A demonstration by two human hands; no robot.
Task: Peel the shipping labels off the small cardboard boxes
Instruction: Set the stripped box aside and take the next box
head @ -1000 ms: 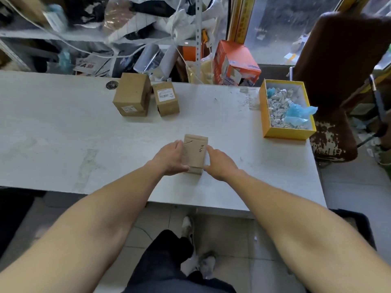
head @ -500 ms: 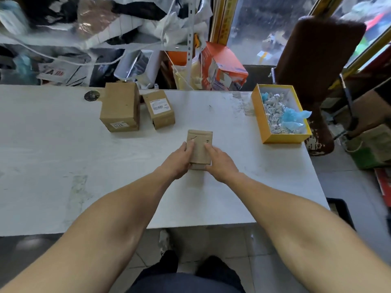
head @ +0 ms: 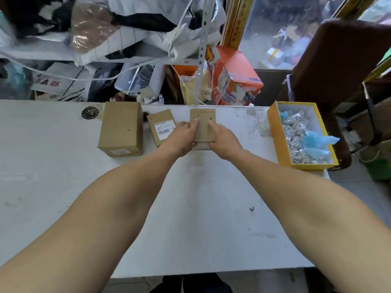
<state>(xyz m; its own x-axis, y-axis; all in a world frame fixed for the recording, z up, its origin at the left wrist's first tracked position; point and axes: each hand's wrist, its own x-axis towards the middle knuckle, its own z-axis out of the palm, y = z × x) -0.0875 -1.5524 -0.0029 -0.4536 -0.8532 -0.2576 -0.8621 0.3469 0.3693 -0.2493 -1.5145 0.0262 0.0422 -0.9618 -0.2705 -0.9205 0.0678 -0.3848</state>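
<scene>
Between both hands (head: 203, 140), gripped each side; small cardboard box (head: 203, 127).

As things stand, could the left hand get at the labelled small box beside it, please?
Probably yes: the labelled small box sits just beside the left hand, nothing between, but that hand is gripping the held box and must release first.

Print on the labelled box (head: 162, 127) too small to read, its right corner hidden behind the left hand (head: 182, 138). Lower face of the held box (head: 202, 126) covered by both hands. Bench (head: 53, 182) cut off at the left edge.
</scene>
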